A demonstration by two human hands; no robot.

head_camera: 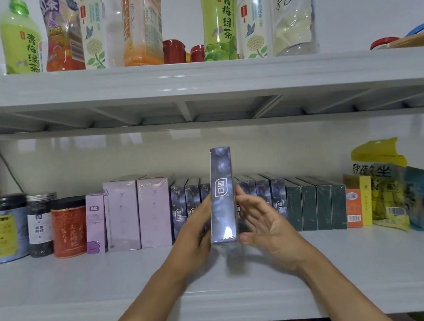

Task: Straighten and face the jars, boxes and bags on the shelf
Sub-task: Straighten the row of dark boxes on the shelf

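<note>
A tall blueberry-print box (221, 194) stands upright, pulled forward from the row on the white middle shelf (89, 281), narrow face toward me. My left hand (194, 234) grips its left side. My right hand (263, 222) is beside its right side with straight fingers, the thumb near the box's lower edge. Behind stand matching blueberry boxes (179, 210), dark green boxes (316, 207), pink boxes (138, 213), a small purple box (95, 223), three jars (68, 226) at the left, orange and yellow boxes (358, 200) and bags (388, 188) at the right.
The upper shelf (200, 78) carries several drink bottles (218, 22) and red lids. Its underside hangs a little above the held box's top. The white wall closes the shelf at the back. Bare shelf surface lies in front of the row.
</note>
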